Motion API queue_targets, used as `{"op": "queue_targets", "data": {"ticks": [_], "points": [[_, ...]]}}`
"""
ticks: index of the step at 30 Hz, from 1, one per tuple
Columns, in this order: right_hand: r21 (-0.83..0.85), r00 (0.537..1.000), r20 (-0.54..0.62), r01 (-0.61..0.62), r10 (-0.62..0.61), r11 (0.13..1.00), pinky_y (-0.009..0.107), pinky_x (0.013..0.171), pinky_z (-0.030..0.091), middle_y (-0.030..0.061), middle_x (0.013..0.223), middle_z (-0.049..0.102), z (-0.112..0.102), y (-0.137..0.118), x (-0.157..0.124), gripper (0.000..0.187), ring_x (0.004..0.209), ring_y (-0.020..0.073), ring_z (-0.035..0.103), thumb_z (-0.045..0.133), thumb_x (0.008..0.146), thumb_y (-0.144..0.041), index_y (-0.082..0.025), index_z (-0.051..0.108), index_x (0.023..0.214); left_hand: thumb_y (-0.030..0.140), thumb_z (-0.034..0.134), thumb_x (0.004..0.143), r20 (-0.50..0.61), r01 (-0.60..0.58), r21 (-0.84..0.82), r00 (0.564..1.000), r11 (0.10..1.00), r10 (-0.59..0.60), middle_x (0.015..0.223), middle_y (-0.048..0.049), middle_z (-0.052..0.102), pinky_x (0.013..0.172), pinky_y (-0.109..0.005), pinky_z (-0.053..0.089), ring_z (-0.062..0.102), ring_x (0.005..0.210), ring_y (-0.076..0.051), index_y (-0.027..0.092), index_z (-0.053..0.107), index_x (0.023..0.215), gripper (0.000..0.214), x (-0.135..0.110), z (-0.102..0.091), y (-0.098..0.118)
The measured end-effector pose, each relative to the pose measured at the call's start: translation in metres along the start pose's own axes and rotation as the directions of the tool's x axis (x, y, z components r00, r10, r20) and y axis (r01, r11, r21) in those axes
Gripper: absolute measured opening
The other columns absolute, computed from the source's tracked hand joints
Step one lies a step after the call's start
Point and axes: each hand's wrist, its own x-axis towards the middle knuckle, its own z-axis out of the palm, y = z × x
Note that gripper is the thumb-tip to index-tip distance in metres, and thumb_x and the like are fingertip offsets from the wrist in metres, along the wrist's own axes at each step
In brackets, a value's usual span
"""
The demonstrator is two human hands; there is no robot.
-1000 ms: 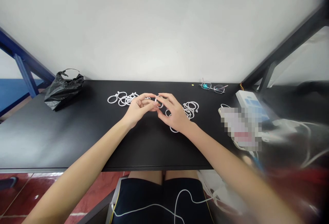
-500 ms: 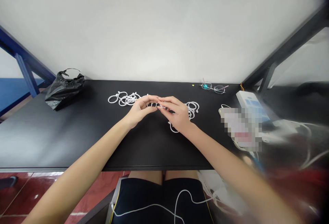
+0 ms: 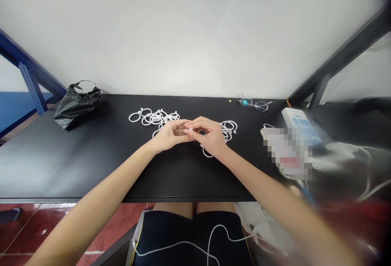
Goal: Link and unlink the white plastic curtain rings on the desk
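Observation:
My left hand (image 3: 169, 135) and my right hand (image 3: 207, 135) meet above the black table, fingertips pinched together. A small white piece of a plastic ring (image 3: 189, 130) shows between the fingertips, the rest hidden by my fingers. A tangled pile of white plastic curtain rings (image 3: 154, 117) lies just beyond my left hand. A smaller heap of the same rings (image 3: 228, 130) sits beside my right hand, and one ring (image 3: 207, 154) pokes out beneath that palm.
A black plastic bag (image 3: 77, 107) stands at the table's far left. Eyeglasses (image 3: 254, 104) lie near the wall. To the right are a white power strip (image 3: 297, 120), a pixelated object (image 3: 285, 152) and white cables (image 3: 342, 152). The table's near edge (image 3: 189, 199) runs above my lap.
My fingertips have come down and closer together, with my left hand shifting slightly right. The ring between them is now mostly covered. The ring piles stay in place.

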Motion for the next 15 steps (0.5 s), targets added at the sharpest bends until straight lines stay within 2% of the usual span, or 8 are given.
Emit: {"op": "queue_targets", "data": {"ticks": [9, 15], "points": [[0.019, 1.0, 0.006, -0.008, 0.008, 1.0, 0.03, 0.06, 0.058, 0.0047, 0.083, 0.073, 0.0001, -0.0027, 0.0004, 0.011, 0.074, 0.0165, 0.069, 0.074, 0.079, -0.03, -0.021, 0.072, 0.074, 0.029, 0.077, 0.075, -0.007, 0.002, 0.016, 1.0, 1.0, -0.002, 0.094, -0.0067, 0.073, 0.083, -0.034, 0.057, 0.071, 0.09, -0.022, 0.015, 0.068, 0.098, 0.029, -0.0002, 0.0001, 0.0019], [-0.033, 0.999, -0.001, -0.037, 0.037, 0.999, 0.029, 0.063, 0.059, 0.0052, 0.089, 0.072, -0.0007, -0.003, 0.001, 0.012, 0.078, 0.0162, 0.069, 0.07, 0.083, -0.033, -0.021, 0.072, 0.08, 0.035, 0.077, 0.075, -0.051, 0.001, 0.048, 0.999, 0.999, 0.001, 0.1, -0.0093, 0.073, 0.087, -0.037, 0.056, 0.07, 0.094, -0.024, 0.015, 0.066, 0.105, 0.037, 0.002, 0.0009, -0.0002]]}}
